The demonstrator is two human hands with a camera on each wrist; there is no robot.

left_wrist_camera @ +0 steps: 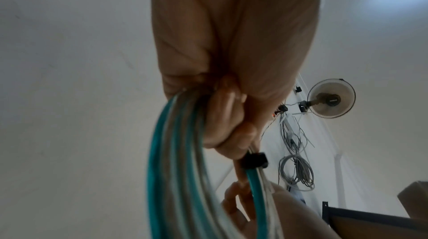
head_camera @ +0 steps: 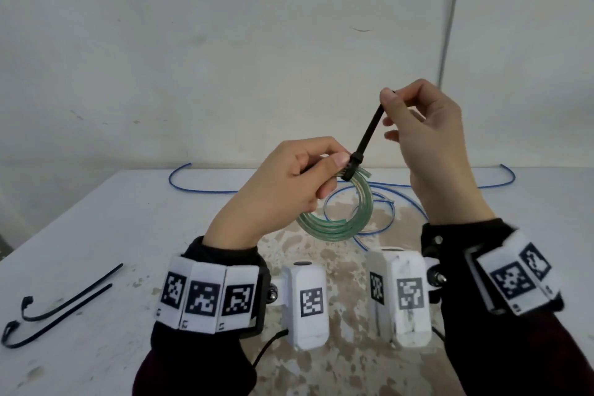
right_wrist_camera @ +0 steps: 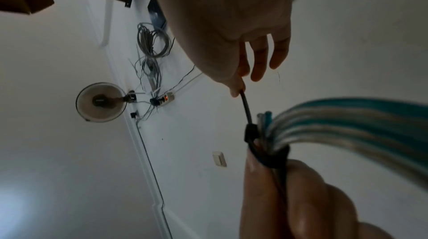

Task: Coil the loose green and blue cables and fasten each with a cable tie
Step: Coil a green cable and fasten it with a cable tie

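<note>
Table (head_camera: 135,202): white top, with a brown mottled patch of worn surface from the middle to the near edge.
Blue cable (head_camera: 205,191): loose, lying along the far edge, looping toward the middle.
Spare cable ties (head_camera: 64,309): two black ones, side by side near the left edge.

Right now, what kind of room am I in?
Probably a bare workroom or lab, not a home: a stained white table against a plain wall, a wall fan, and loose grey wiring hanging beside a power strip.
</note>
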